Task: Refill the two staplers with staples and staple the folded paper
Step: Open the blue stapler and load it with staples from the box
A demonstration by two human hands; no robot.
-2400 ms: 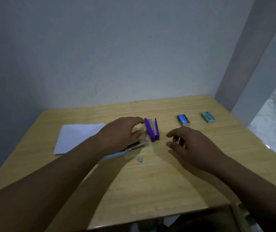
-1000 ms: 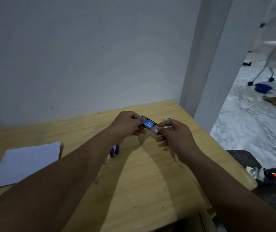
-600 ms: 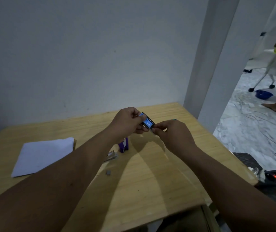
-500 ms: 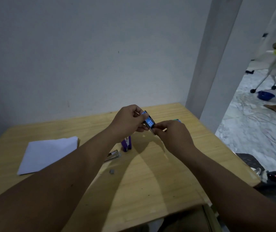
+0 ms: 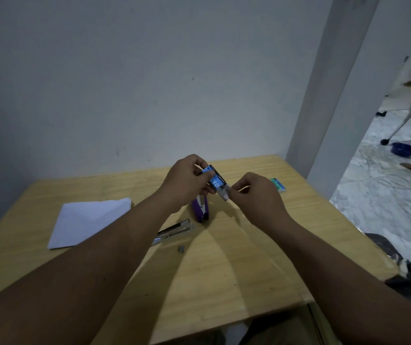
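Above the middle of the desk (image 5: 224,270), your left hand (image 5: 187,183) grips the blue staple box (image 5: 215,179) while your right hand (image 5: 254,195) pinches its pale inner tray (image 5: 224,194), with the purple stapler (image 5: 200,207) and metal stapler (image 5: 174,230) lying below and the folded paper (image 5: 87,220) near the left edge.

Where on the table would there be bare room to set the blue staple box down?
Bare wood lies near the front edge of the table, below the metal stapler and purple stapler. The middle is crowded; folded paper fills the left.

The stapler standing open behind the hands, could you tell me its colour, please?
Purple stapler, seen best in the head view.
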